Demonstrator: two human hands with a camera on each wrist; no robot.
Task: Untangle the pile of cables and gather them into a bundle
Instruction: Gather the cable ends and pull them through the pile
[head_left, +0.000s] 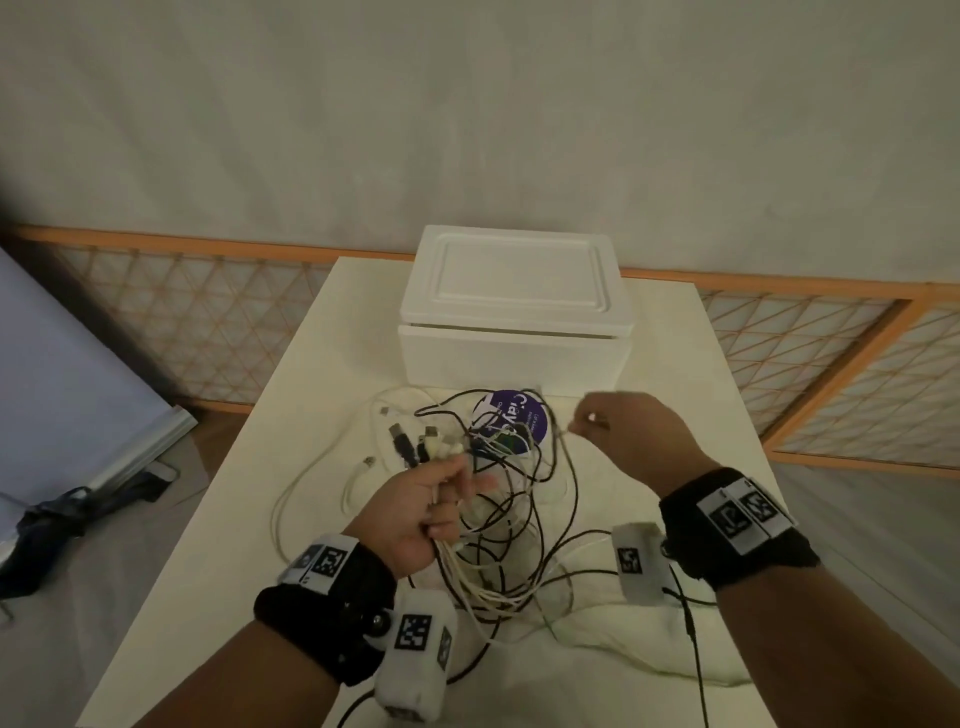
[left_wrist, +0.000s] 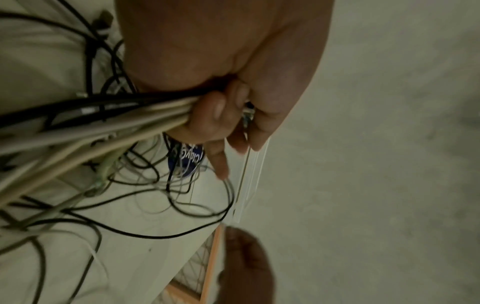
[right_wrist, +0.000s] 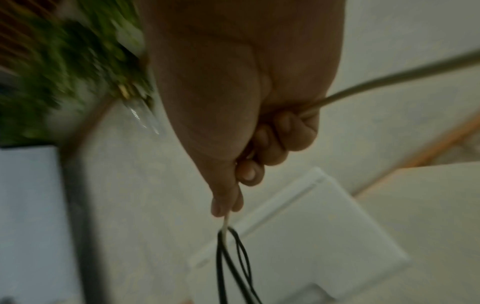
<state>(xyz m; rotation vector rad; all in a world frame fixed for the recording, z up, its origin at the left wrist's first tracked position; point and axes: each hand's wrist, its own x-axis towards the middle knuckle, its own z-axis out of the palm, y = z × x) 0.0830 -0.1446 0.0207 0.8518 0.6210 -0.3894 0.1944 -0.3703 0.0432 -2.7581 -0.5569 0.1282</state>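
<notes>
Above table (head_left: 311, 358): left hand (head_left: 421, 512) grips cable bunch (head_left: 470, 564); right wrist view shows right hand (right_wrist: 241, 107) pinching white cable (right_wrist: 226, 221).

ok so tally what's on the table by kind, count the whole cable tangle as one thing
cable tangle: 1
white box: 1
round purple label: 1
crumpled white cloth: 1
total: 4

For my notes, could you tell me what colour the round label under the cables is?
Dark purple-blue round label, clearest in head view.
</notes>
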